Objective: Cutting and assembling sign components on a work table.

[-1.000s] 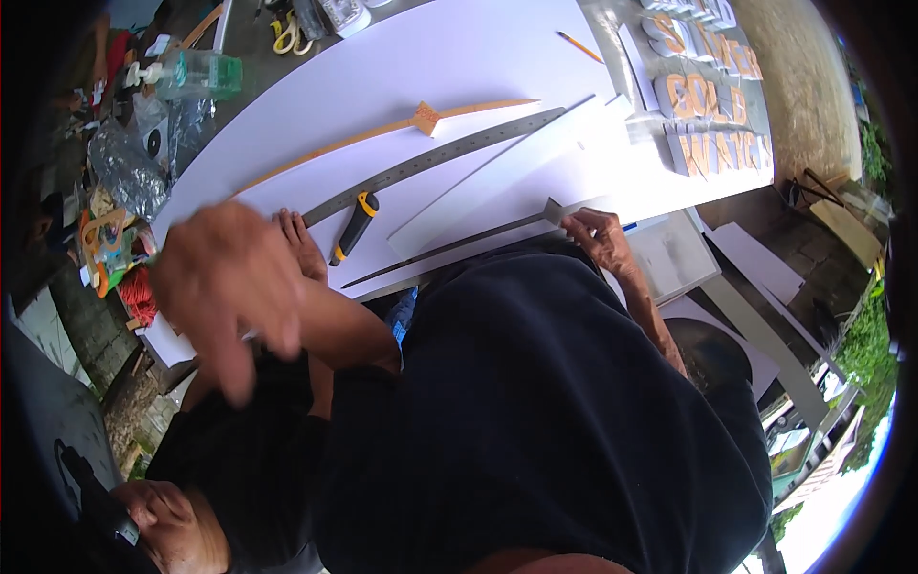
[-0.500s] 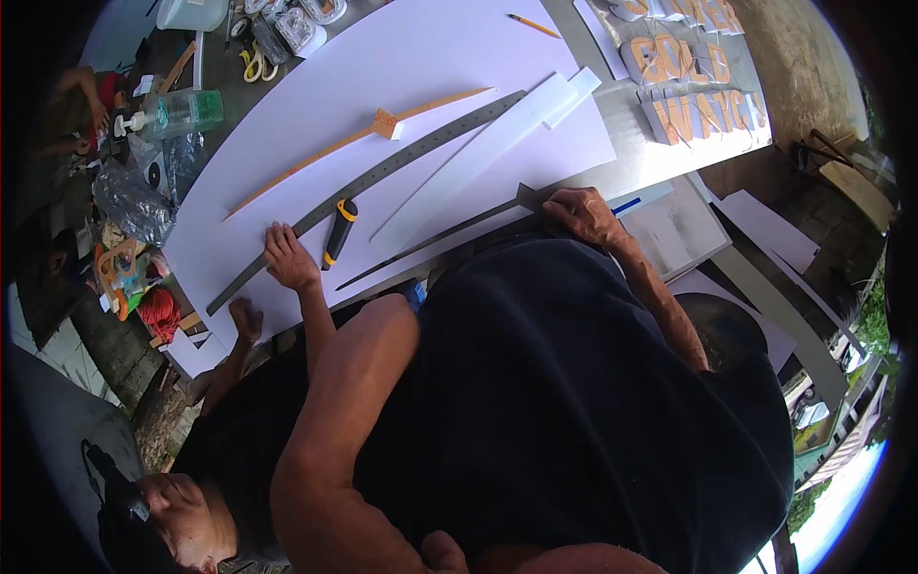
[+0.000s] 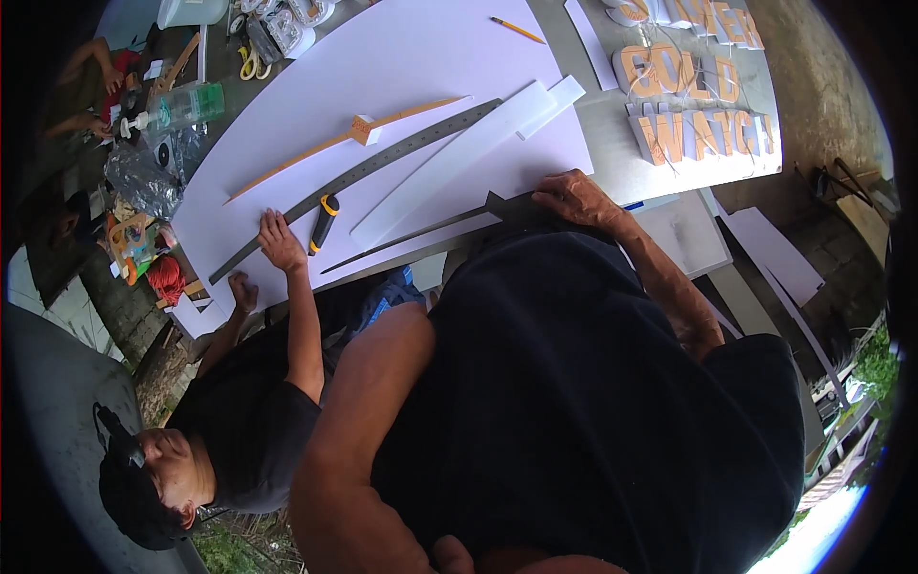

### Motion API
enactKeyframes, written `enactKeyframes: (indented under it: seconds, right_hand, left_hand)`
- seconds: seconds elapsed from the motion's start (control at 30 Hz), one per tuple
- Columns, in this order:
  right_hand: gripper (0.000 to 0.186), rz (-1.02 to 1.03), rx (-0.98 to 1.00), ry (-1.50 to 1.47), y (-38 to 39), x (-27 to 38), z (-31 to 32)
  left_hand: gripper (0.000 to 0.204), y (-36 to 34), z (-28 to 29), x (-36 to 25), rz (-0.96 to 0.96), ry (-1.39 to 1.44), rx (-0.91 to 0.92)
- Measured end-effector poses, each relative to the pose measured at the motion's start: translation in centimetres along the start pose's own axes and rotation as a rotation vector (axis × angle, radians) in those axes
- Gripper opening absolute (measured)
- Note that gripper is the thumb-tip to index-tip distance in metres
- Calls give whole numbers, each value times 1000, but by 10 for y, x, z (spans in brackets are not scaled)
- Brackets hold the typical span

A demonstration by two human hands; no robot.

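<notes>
My right hand (image 3: 579, 199) rests at the near edge of the work table, by the corner of a large white sheet (image 3: 402, 53). Its fingers are loosely bent, with nothing seen in them. Close by, a dark thin pointed strip (image 3: 421, 233) lies along the sheet's edge. My left arm is bent back toward me, and only a bit of my left hand (image 3: 452, 555) shows at the lower edge. A long steel ruler (image 3: 368, 165) lies curved across the sheet, beside a white strip (image 3: 454, 163), a yellow-and-black cutter (image 3: 324, 224) and a slim wooden pointed piece (image 3: 296, 168).
A person (image 3: 244, 430) at my left has one hand (image 3: 280, 241) on the ruler and the other by its near end. Cut-out letters (image 3: 679, 75) stand at the far right. A pencil (image 3: 517, 30), scissors (image 3: 251, 63) and a pump bottle (image 3: 182, 107) lie around the sheet.
The whole view has shifted a little, with the tabletop things sitting farther left. My right hand stays at the table edge, and the other person's hand stays on the ruler.
</notes>
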State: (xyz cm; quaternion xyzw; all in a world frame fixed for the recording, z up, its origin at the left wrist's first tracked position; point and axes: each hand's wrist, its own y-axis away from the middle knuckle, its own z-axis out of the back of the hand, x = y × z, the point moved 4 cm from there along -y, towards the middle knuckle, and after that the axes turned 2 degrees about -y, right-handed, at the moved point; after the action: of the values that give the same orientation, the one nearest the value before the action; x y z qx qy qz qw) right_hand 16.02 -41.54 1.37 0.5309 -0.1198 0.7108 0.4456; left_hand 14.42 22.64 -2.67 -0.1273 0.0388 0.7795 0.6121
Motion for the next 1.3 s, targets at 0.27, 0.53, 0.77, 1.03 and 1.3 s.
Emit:
enactKeyframes:
  seconds: [0.27,0.53,0.77,1.03,1.3]
  right_hand:
    - [25,-31,139,-113,-10,-3,6]
    - [23,-31,164,-124,-11,-19,1]
    - [21,-115,179,-175,-16,-6,8]
    - [21,-186,172,-237,-16,-12,12]
    - [22,-281,229,-270,-23,-10,17]
  left_hand:
    - [67,-7,8,42,-206,722,-130]
    - [19,-6,-4,-10,-146,616,-396]
    - [26,-2,5,-1,-75,697,-257]
    - [41,-2,3,1,-259,-469,22]
    - [43,0,9,-6,-327,-444,-42]
